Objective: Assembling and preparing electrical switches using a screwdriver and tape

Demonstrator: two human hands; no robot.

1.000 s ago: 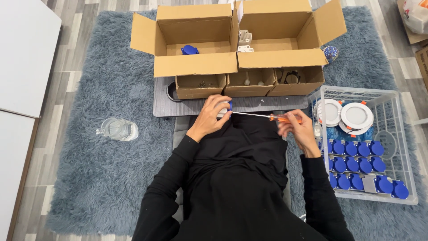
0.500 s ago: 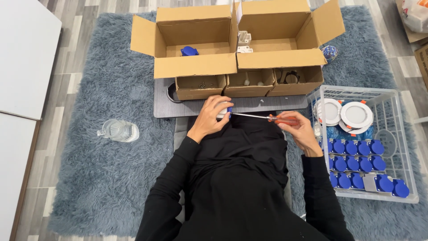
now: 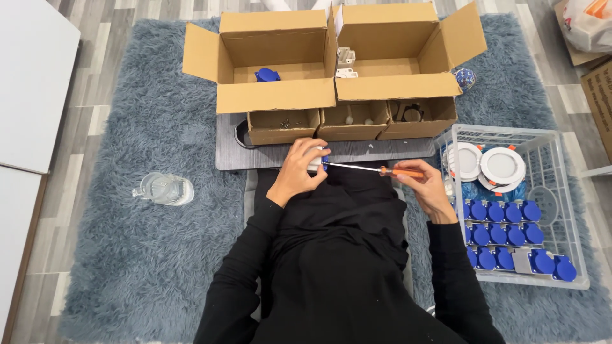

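Head view, left hand: the left hand [image 3: 298, 171] is curled tight around a small white and blue plastic socket part [image 3: 317, 160], held over the lap.
Head view, right hand: the right hand [image 3: 426, 187] grips the orange-handled screwdriver [image 3: 376, 169], whose tip meets the part.
Head view, done: judging by the pile, one blue socket piece [image 3: 267, 74] lies in the left open cardboard box [image 3: 278, 64].
Head view, left: rows of blue round sockets [image 3: 503, 229] sit in the white wire basket [image 3: 570, 191] beside white round discs [image 3: 502, 165].
Head view, nearby: three small cardboard trays [image 3: 349, 121] on a grey board [image 3: 280, 155].
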